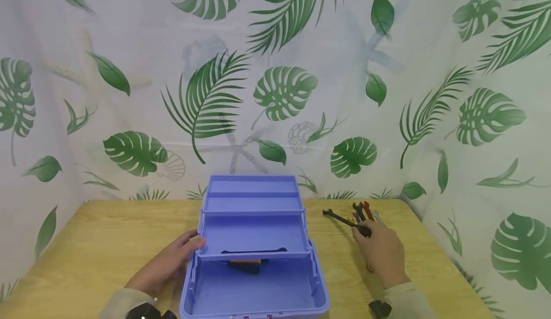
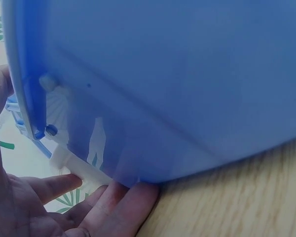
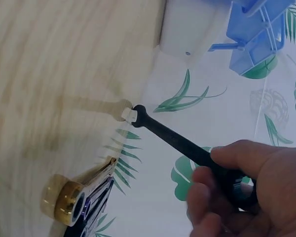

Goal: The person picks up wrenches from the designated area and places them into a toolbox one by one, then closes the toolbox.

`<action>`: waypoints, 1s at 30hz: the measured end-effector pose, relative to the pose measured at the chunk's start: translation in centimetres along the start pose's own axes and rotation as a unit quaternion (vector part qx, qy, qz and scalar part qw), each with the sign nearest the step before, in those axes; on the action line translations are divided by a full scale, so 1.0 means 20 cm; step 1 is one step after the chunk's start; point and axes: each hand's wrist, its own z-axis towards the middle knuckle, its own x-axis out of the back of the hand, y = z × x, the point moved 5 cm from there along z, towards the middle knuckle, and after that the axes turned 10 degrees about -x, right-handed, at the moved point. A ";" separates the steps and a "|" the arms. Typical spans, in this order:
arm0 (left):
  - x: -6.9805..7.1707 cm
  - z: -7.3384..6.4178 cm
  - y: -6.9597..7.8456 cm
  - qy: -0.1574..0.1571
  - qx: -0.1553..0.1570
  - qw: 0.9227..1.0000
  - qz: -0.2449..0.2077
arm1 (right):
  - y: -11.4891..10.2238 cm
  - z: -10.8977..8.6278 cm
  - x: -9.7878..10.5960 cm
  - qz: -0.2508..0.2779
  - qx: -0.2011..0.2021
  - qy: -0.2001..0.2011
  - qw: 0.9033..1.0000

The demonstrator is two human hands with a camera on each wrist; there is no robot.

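A blue toolbox [image 1: 258,292] stands with its stepped trays raised at the centre of the head view. At its left side, my left hand [image 1: 172,257] grips it, thumb over the tray's edge and fingers against the outer wall. My right hand [image 1: 383,249] holds a black combination wrench [image 1: 342,218] by its ring end, pinched between thumb and fingers. The wrench's open end points away to the left, raised over the table in the right wrist view. Another black wrench [image 1: 254,251] lies along the front of the lower tray [image 1: 254,233].
Beyond the right hand, several wrenches lie bunched on the wooden table [image 1: 142,218], among them a red one [image 1: 367,210]. A gold ring end [image 3: 71,202] shows nearby. Partly under the tray, a black and orange object [image 1: 245,265] lies in the toolbox. Leaf-printed cloth [image 1: 292,132] hangs behind.
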 end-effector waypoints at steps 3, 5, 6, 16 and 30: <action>0.00 0.01 0.00 -0.001 0.000 1.000 -0.002 | 0.01 0.01 -0.01 -0.004 -0.013 -0.014 1.000; 0.01 0.01 0.00 -0.002 -0.002 1.000 -0.002 | 0.03 0.02 -0.02 -0.014 -0.018 -0.023 0.999; 0.01 0.01 0.01 -0.002 -0.001 1.000 -0.002 | 0.03 0.03 -0.02 -0.019 -0.019 -0.027 0.999; 0.01 0.01 0.01 0.005 -0.003 1.000 0.013 | 0.09 0.05 -0.04 -0.028 -0.042 -0.079 0.996; 0.00 0.00 -0.01 0.002 0.001 1.000 -0.007 | 0.11 0.04 -0.07 -0.034 -0.050 -0.107 0.992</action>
